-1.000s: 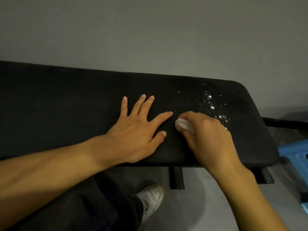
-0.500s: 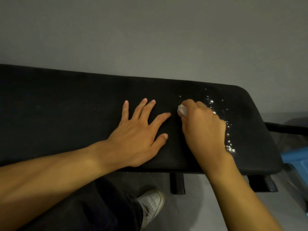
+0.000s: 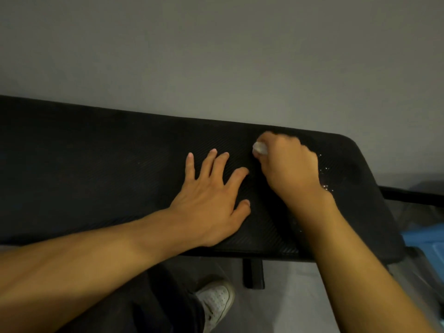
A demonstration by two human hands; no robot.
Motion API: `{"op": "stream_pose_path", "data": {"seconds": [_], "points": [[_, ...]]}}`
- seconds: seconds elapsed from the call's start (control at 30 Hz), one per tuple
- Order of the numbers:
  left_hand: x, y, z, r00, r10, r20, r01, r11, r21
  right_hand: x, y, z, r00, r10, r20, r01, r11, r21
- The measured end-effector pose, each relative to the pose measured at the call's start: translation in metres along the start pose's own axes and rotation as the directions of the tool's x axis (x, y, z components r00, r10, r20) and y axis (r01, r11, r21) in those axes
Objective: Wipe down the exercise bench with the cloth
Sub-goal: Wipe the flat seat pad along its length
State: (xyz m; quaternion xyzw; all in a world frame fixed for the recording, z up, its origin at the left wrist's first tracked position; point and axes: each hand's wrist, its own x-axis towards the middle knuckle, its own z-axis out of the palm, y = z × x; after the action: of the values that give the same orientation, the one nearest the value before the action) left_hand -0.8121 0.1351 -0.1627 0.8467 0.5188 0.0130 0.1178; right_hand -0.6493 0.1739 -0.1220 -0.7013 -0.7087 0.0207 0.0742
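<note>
A long black padded exercise bench [image 3: 96, 164] runs across the view in front of a grey wall. My left hand [image 3: 211, 200] lies flat on the pad with fingers spread, holding nothing. My right hand [image 3: 288, 167] is closed on a small white cloth [image 3: 260, 148], pressing it on the pad near the far edge; only a corner of the cloth shows past my fingers. Shiny water droplets [image 3: 324, 179] sit on the pad just right of my right wrist.
A black bench leg [image 3: 253, 273] stands below the pad's near edge. My white shoe [image 3: 216, 304] and dark trouser leg are on the grey floor underneath. A blue object [image 3: 430, 241] and a black bar [image 3: 413, 195] lie past the bench's right end.
My right hand has slid the cloth from the near middle of the pad toward its far edge, over the droplets. Fewer droplets show now. My left hand has stayed planted.
</note>
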Motion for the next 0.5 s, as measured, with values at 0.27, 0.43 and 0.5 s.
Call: {"op": "stream_pose_path", "data": {"seconds": [0.27,0.43,0.5], "points": [[0.006,0.014,0.0,1.0,-0.018,0.004,0.018,0.998,-0.062,-0.054,0.004,-0.021,0.994,-0.002,0.11,-0.002,1.0,0.03],[0.005,0.012,0.0,0.999,-0.031,-0.007,0.031,0.998,-0.049,0.009,-0.01,-0.007,0.995,0.088,0.037,-0.091,0.99,0.106],[0.004,0.007,0.001,1.0,-0.019,-0.015,0.018,0.998,-0.053,-0.001,-0.012,-0.008,0.996,0.071,0.049,-0.076,0.992,0.102]]}}
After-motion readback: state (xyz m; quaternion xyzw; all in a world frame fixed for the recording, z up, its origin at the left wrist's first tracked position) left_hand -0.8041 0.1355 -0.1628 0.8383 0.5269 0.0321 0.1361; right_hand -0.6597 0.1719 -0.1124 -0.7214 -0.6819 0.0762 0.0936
